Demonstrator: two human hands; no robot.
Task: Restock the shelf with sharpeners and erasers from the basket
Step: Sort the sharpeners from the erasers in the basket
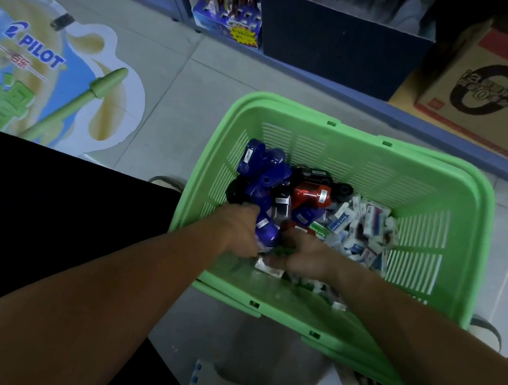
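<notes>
- Grey floor tiles (pixel 196 83) of a shop aisle, with a Pilot floor sticker (pixel 49 66) well to the left of the left hand.
- Beyond both hands runs a low shelf (pixel 391 114) with a blue front edge. On it stand a dark box (pixel 337 39) and, further right, a cardboard box (pixel 500 98).
- A green basket (pixel 473 227) with slotted walls sits below the camera, and both forearms reach in over its near rim.
- The left hand (pixel 238 228) is inside the basket, knuckles up, fingers curled down into the pile.
- The right hand (pixel 307 255) is just beside it on the right, also knuckles up with the fingers bent under.
- The fingertips of both are buried in the goods, so I cannot tell whether either hand has hold of anything.
- A blue sharpener (pixel 266 231) lies between the two hands, touching the left one.
- The sharpeners (pixel 268 178), blue, red and black, are heaped just beyond the left hand, in the basket's left part.
- The erasers (pixel 371 221), in white sleeves, lie beyond and to the right of the right hand, with a few more under its wrist.
</notes>
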